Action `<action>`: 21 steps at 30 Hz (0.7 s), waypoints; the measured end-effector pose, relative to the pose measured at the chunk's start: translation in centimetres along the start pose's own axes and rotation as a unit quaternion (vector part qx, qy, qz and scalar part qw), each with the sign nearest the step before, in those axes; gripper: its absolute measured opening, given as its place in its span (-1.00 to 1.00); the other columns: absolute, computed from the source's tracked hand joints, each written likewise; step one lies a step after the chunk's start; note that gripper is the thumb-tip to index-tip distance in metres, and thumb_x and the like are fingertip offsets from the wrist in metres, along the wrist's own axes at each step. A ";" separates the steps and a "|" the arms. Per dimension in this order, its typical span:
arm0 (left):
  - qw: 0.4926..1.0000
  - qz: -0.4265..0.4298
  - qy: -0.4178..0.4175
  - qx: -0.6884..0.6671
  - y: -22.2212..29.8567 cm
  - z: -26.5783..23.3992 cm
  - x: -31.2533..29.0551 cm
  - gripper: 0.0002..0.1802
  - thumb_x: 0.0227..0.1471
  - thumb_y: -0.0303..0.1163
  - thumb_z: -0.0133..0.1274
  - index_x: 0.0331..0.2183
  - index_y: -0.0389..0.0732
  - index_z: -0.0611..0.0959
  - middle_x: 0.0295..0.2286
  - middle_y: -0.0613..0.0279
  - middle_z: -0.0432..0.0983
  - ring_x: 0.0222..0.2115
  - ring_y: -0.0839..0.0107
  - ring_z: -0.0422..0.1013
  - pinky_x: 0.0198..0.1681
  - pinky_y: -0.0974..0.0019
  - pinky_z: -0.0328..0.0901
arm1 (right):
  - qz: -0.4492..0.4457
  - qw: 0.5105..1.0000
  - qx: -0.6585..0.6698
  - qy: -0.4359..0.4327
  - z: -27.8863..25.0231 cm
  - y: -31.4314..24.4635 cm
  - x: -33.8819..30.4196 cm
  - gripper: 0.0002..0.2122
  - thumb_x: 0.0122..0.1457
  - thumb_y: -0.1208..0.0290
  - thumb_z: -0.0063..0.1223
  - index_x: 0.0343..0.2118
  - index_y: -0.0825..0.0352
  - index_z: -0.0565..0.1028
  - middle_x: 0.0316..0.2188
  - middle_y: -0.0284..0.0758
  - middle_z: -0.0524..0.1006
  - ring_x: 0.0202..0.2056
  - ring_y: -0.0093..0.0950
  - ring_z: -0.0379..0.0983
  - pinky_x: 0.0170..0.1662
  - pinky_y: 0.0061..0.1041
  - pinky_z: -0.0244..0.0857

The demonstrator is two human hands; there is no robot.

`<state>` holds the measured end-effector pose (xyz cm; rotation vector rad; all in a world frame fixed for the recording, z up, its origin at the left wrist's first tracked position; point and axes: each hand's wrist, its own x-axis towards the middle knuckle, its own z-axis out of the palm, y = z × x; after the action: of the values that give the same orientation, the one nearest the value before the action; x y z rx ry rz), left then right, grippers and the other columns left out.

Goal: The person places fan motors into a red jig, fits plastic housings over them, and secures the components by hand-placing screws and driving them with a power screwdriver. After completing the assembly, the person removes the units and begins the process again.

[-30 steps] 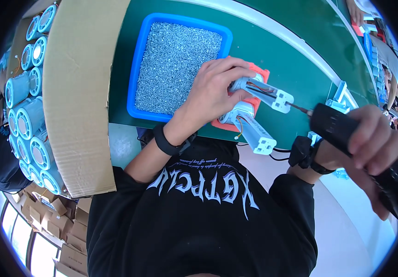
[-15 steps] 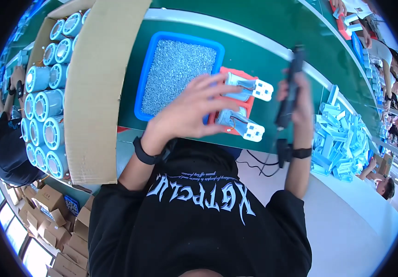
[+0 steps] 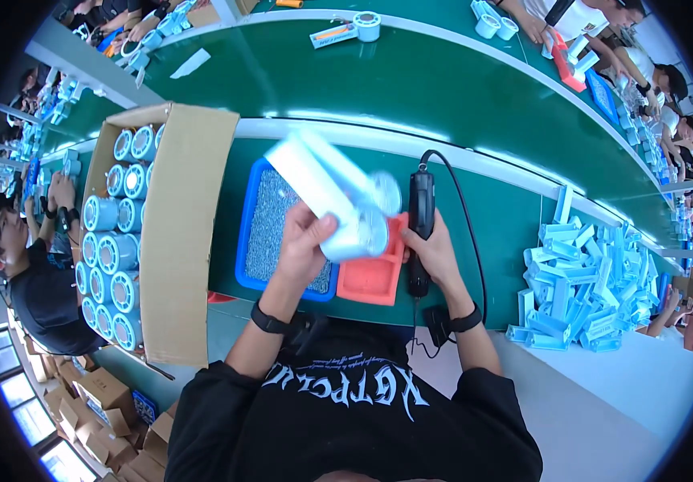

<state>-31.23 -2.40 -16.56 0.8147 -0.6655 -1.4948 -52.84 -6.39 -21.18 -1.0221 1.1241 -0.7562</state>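
Note:
My left hand (image 3: 302, 245) is closed on two light-blue fan bodies (image 3: 358, 234), round heads with long pale handles. They are lifted and tilted, handles pointing up and to the left, and partly blurred. Under them lies a red fixture (image 3: 369, 283) with hollow compartments; its near compartment shows nothing in it. My right hand (image 3: 436, 251) is wrapped around a black electric screwdriver (image 3: 421, 201) held upright, tip toward me, its cable looping off to the right. Fingertips of that hand are near the fixture's right edge. A blue tray (image 3: 243, 257) full of small screws stands left of the fixture.
An open cardboard box (image 3: 190, 233) of round light-blue fan heads stands at the left. A heap of light-blue handle covers (image 3: 591, 281) lies on the right of the green table (image 3: 499, 209). A conveyor (image 3: 282, 76) runs behind. Other people work at both sides.
My left hand has lifted both fan bodies out of the red fixture, turning the handles to the upper left. My right hand has brought the screwdriver leftward, beside the fixture. The whole view has shifted.

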 end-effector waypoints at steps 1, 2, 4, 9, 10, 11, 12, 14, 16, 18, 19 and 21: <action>0.999 0.046 0.006 -0.002 2.0 1.6 1.6 -0.50 -0.24 -0.40 0.30 -0.19 -0.34 0.55 -0.17 0.12 0.47 -0.07 0.30 0.37 -0.02 0.22 0.27 | 0.000 1.000 0.022 -0.006 -0.4 0.1 0.0 -0.69 0.07 0.53 0.08 -0.16 0.38 0.24 -0.58 -0.34 0.39 -0.66 -0.55 0.38 -0.58 -0.55 0.32; 0.976 0.135 -0.008 0.170 3.5 3.3 4.4 -0.49 -0.24 -0.35 0.30 -0.19 -0.33 0.55 -0.17 0.09 0.47 -0.07 0.28 0.37 -0.02 0.22 0.27 | 0.000 0.999 0.042 -0.008 -1.1 0.3 0.1 -0.69 0.07 0.54 0.09 -0.18 0.38 0.23 -0.58 -0.34 0.39 -0.66 -0.55 0.38 -0.59 -0.54 0.31; 0.832 0.331 -0.021 0.446 6.1 6.0 12.1 -0.44 -0.26 -0.22 0.30 -0.17 -0.28 0.56 -0.17 0.02 0.47 -0.07 0.17 0.36 0.01 0.18 0.22 | 0.014 0.998 0.062 -0.014 -2.0 -0.4 0.3 -0.67 0.08 0.53 0.07 -0.12 0.38 0.21 -0.59 -0.34 0.39 -0.65 -0.53 0.39 -0.57 -0.54 0.34; 0.488 0.353 0.072 0.795 5.8 10.9 33.1 -0.50 -0.24 -0.09 0.13 -0.18 -0.04 0.63 -0.23 0.07 0.49 -0.19 0.11 0.36 -0.11 -0.01 0.17 | 0.023 0.996 0.090 -0.011 -3.6 -1.5 1.0 -0.57 0.08 0.52 0.04 0.00 0.36 0.17 -0.58 -0.31 0.42 -0.61 -0.49 0.44 -0.49 -0.52 0.39; 0.440 0.297 0.061 0.845 4.9 10.6 36.9 -0.54 -0.23 -0.12 0.12 -0.20 -0.03 0.64 -0.22 0.06 0.49 -0.16 0.09 0.35 -0.11 -0.02 0.14 | 0.010 0.996 0.088 0.000 -4.1 -1.4 1.4 -0.55 0.07 0.51 0.05 0.01 0.36 0.16 -0.57 -0.29 0.43 -0.60 -0.48 0.45 -0.49 -0.51 0.40; 0.391 0.239 0.045 0.888 3.9 10.4 40.0 -0.58 -0.22 -0.14 0.10 -0.22 -0.01 0.65 -0.21 0.05 0.48 -0.14 0.08 0.33 -0.11 -0.03 0.11 | 0.007 0.996 0.093 0.008 -4.6 -0.9 1.3 -0.55 0.07 0.51 0.05 0.01 0.36 0.16 -0.57 -0.29 0.43 -0.60 -0.48 0.45 -0.49 -0.51 0.40; 0.391 0.246 0.037 0.886 3.1 10.4 42.4 -0.58 -0.22 -0.14 0.10 -0.22 -0.01 0.65 -0.21 0.05 0.48 -0.14 0.08 0.33 -0.11 -0.03 0.11 | -0.010 0.999 0.050 -0.005 -5.2 -0.3 1.3 -0.52 0.04 0.46 0.10 0.01 0.36 0.16 -0.55 -0.28 0.45 -0.59 -0.47 0.47 -0.48 -0.50 0.40; 0.399 0.200 0.060 0.893 1.6 9.6 46.6 -0.62 -0.21 -0.16 0.09 -0.25 -0.02 0.66 -0.20 0.03 0.47 -0.12 0.07 0.32 -0.10 -0.01 0.09 | -0.026 1.000 0.007 -0.012 -5.6 0.4 1.4 -0.48 0.01 0.40 0.14 0.01 0.37 0.17 -0.54 -0.26 0.46 -0.57 -0.46 0.48 -0.47 -0.49 0.41; 0.409 0.175 0.062 0.893 -0.9 10.1 49.5 -0.64 -0.20 -0.17 0.09 -0.26 -0.03 0.66 -0.19 0.02 0.46 -0.11 0.06 0.31 -0.10 0.00 0.08 | -0.026 1.000 0.005 -0.014 -6.4 0.9 0.9 -0.39 -0.07 0.29 0.22 0.00 0.38 0.17 -0.54 -0.24 0.48 -0.57 -0.44 0.49 -0.46 -0.48 0.41; 0.427 0.142 0.057 0.891 -2.4 10.5 52.1 -0.66 -0.18 -0.17 0.08 -0.27 -0.03 0.66 -0.17 0.03 0.45 -0.10 0.05 0.30 -0.10 0.00 0.09 | -0.025 1.000 0.008 -0.002 -6.7 1.0 0.4 -0.38 -0.08 0.27 0.23 -0.01 0.38 0.17 -0.54 -0.24 0.48 -0.58 -0.43 0.49 -0.47 -0.48 0.41; 0.433 0.124 0.058 0.891 -2.8 10.3 53.2 -0.67 -0.17 -0.17 0.08 -0.28 -0.04 0.66 -0.16 0.03 0.45 -0.10 0.05 0.30 -0.10 0.00 0.10 | -0.026 1.000 0.015 0.001 -6.5 1.1 0.4 -0.37 -0.09 0.26 0.24 -0.01 0.39 0.18 -0.55 -0.25 0.48 -0.58 -0.43 0.49 -0.47 -0.48 0.41; 0.450 0.156 0.069 0.877 -3.9 9.6 54.9 -0.66 -0.15 -0.16 0.08 -0.27 -0.05 0.65 -0.16 0.04 0.44 -0.09 0.05 0.30 -0.09 -0.03 0.10 | -0.026 1.000 0.017 -0.001 -6.6 1.1 0.8 -0.36 -0.10 0.24 0.25 -0.02 0.39 0.18 -0.55 -0.25 0.48 -0.58 -0.43 0.49 -0.47 -0.48 0.41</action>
<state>-41.51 -57.24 -19.85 2.0674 -2.1162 0.2423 -58.96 -8.48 -23.11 -1.0256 1.0826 -0.8128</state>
